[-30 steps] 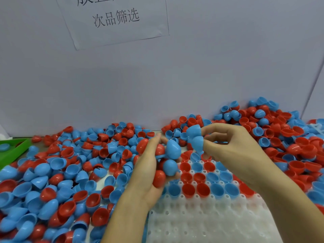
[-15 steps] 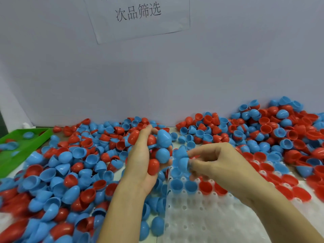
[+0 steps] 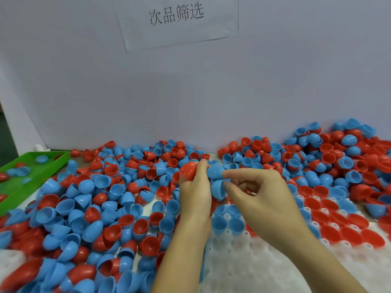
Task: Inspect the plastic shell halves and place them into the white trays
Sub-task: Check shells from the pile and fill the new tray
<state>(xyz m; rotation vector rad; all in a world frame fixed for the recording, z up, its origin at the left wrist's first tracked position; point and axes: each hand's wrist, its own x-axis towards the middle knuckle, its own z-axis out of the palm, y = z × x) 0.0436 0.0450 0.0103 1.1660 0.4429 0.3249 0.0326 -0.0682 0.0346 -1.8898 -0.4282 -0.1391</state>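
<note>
Below the grey wall, just above the white tray (image 3: 243,261), the left hand (image 3: 195,193) is clutching several shell halves (image 3: 188,170) as stock while the right hand (image 3: 262,197) is pinching two blue ones (image 3: 218,188) for checking.

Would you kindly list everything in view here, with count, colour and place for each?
Loose shell halves: too many to count, red and blue, heaped across the table from left to far right.
White tray: one, white, bottom centre-right; its far rows hold red and blue halves.
Green tray: one, green, left edge, a few halves inside.
Paper sign: one, white with black characters, on the wall, top centre.
Wall: pale grey-lilac, behind the table.
Left hand: holds several halves, a red one uppermost.
Right hand: fingertips pinch blue halves beside the left hand.
</note>
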